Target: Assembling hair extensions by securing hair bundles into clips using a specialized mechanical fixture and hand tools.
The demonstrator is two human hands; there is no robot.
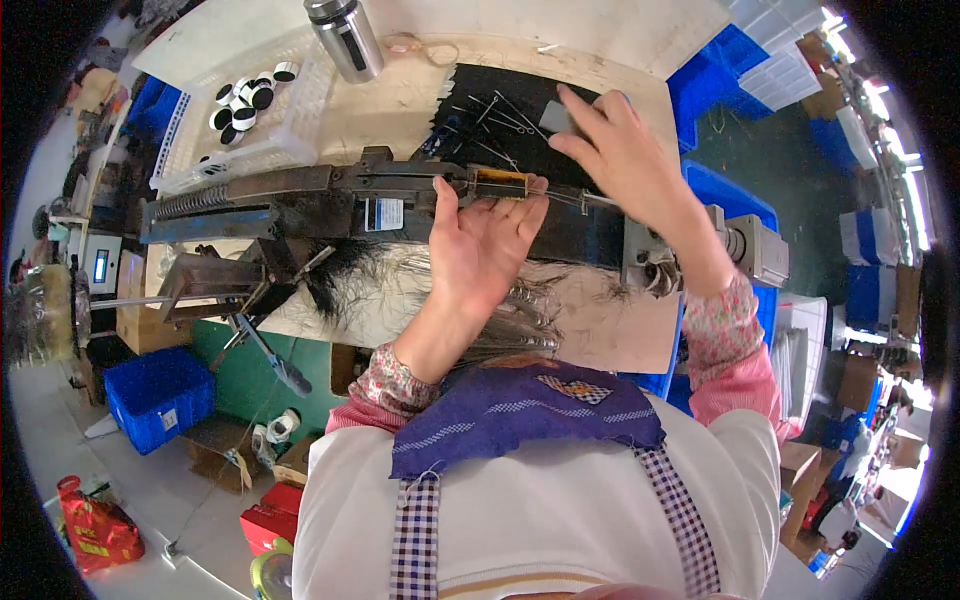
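My left hand (485, 245) lies palm up against the front of a long dark metal machine (310, 190), thumb apart and fingers stretched. Its fingertips touch or nearly touch a yellowish slot (500, 184) in the machine, where thin wires run toward the right. Over the right end of the machine, my right hand (625, 150) hovers with thumb and index finger spread and nothing visible between them. Just left of its fingertips, a grey block (556, 117) rests on a black cloth (475, 85). Several thin metal hooks or wire tools (510, 122) are scattered on that cloth.
A white plastic basket (300, 130) holds several black-and-white round caps. Behind it stands a steel flask (346, 45). Bundles of thin dark wire or bristles (520, 325) lie before the machine. A motor-like unit (755, 250) is at its right end; blue crates (160, 395) surround the table.
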